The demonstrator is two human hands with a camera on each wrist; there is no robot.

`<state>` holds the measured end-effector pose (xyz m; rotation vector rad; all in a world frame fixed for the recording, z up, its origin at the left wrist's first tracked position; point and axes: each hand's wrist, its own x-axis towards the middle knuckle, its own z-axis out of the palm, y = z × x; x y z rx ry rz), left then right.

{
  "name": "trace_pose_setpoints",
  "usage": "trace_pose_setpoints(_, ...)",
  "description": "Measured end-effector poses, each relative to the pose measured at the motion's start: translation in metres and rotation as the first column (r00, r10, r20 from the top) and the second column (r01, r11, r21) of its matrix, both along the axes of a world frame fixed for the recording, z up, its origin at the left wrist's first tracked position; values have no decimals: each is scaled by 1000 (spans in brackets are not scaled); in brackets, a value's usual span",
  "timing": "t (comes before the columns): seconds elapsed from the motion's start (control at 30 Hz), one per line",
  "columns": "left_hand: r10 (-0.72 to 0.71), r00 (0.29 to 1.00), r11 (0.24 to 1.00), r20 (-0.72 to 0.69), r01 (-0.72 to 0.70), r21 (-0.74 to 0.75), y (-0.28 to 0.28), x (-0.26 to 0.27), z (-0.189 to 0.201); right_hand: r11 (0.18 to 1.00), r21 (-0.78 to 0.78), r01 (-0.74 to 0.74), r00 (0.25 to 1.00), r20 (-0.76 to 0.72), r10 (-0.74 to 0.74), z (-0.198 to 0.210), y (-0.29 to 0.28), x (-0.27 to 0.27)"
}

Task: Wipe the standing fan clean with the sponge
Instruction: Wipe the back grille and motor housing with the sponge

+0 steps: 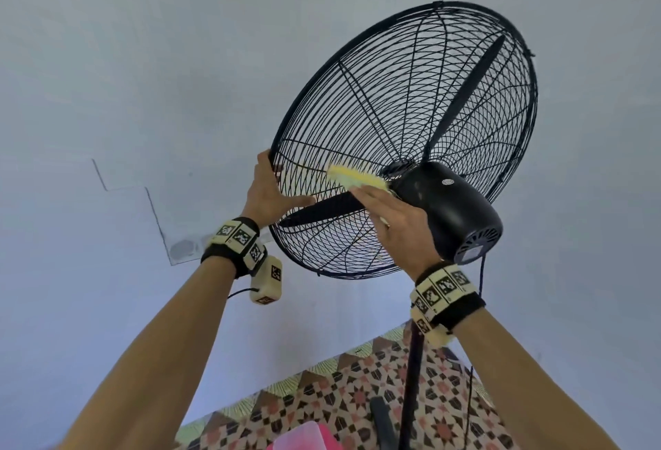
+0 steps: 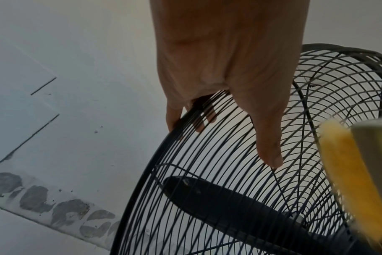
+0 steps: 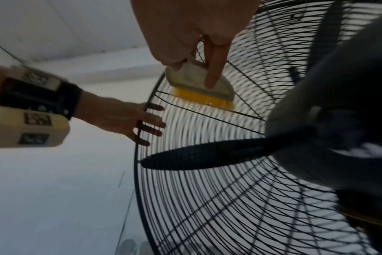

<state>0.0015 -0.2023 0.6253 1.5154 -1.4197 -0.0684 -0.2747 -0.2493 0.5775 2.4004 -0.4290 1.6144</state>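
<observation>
Black fan cage (image 1: pixel 411 99) — yellow-bristled brush (image 1: pixel 354 178) — geometric-patterned floor (image 1: pixel 357 396).

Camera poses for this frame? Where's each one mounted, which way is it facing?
Head: looks up at the fan cage from behind the motor; both forearms, left hand, right hand.
Left wrist: along the left hand gripping the cage rim.
Right wrist: along the right hand holding the brush on the cage; left hand shows too.
Shared: brush, cage, blade.

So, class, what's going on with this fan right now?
A person is cleaning the back of a black standing fan's wire guard. The left hand grips the guard's rim to steady it, while the right hand presses a yellow-bristled brush, rather than a sponge, against the wires beside the motor housing.
</observation>
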Motion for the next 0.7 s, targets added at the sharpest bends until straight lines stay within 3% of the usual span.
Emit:
trace_pose_setpoints(0.1,-5,1000,1000,1,5,-4,-3,-2,2,998,19,52,997,63,-53,-6,4,-10)
trace_pose_setpoints(0.23,4,999,1000,37,-4,-10,-5,0,2,997,-77,-25,999,-30,23,6,18,8)
trace_pose_setpoints(0.33,9,1000,1000,12,-9,-2,-1,3,-1,999,-31,-44,999,-9,43,4,8,8)
trace_pose_setpoints(0.47,0,1000,1000,8,0,-16,2,-2,-1,997,75,15,991,132,-25,-22,-3,-8)
trace_pose_setpoints(0.57,-11,1000,1000,11,11,-22,0,-7,2,985,169,-27,966,259,-18,-25,7,-12)
trace_pose_setpoints(0.63,-14,1000,1000,10,14,-26,0,-7,3,970,224,-95,922,386,1,-16,18,-7)
trace_pose_setpoints(0.7,-13,1000,999,8,13,-30,2,-6,2,915,336,-226,830,558,0,-3,29,2)
